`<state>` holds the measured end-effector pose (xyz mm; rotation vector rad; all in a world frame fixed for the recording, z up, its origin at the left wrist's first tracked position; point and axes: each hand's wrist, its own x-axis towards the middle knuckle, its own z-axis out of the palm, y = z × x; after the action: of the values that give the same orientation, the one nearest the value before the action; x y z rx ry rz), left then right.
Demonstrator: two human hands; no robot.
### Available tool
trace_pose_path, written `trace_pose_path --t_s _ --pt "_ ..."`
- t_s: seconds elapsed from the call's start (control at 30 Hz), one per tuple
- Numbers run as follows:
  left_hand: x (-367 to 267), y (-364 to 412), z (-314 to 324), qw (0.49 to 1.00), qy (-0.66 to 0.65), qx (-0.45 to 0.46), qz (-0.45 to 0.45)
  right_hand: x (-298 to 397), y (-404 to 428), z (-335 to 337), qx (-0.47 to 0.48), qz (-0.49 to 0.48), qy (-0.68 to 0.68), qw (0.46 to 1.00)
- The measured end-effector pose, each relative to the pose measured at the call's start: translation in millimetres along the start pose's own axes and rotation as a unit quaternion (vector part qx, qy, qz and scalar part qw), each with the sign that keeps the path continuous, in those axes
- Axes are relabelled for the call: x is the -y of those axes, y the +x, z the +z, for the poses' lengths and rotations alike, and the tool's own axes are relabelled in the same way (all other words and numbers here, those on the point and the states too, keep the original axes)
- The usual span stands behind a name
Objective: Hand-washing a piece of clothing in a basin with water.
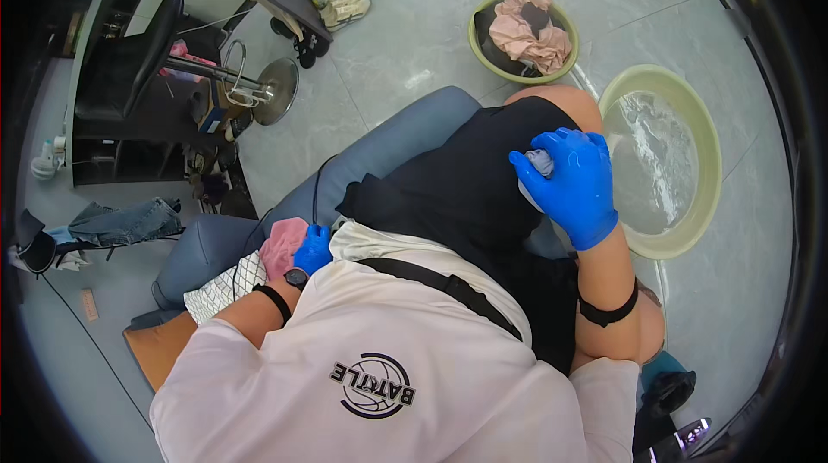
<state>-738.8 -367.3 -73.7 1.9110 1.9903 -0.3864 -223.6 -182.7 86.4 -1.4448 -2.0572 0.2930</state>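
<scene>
My right hand (572,185), in a blue glove, is raised over my right thigh with its fingers curled around a bunched grey cloth (541,163). Most of that cloth is hidden by the glove. My left hand (314,251), also gloved in blue, rests low beside my left hip, against a crumpled pink cloth (283,245). Its fingers are largely out of sight, so its grip is unclear. Just right of my right hand stands a pale green basin (710,159) holding clear water (650,165).
Ahead is a smaller green basin (475,52) heaped with pink and dark clothes (527,29). I sit on a blue-grey sofa (414,123) with a patterned cushion (223,285). A bar stool (276,91), shoes (343,10) and jeans (126,222) are to the left.
</scene>
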Motion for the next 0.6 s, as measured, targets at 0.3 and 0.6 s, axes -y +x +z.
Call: trace_pose_path --t_s 0.3,0.6 --pt "-66 -25 -113 0.951 -0.136 0.077 -0.267 -14 6 6 -0.064 -0.015 0.004 0.998" --pt "-49 31 -78 0.971 -0.014 -0.132 -0.2 -22 2 11 -0.069 -0.036 -0.007 0.997"
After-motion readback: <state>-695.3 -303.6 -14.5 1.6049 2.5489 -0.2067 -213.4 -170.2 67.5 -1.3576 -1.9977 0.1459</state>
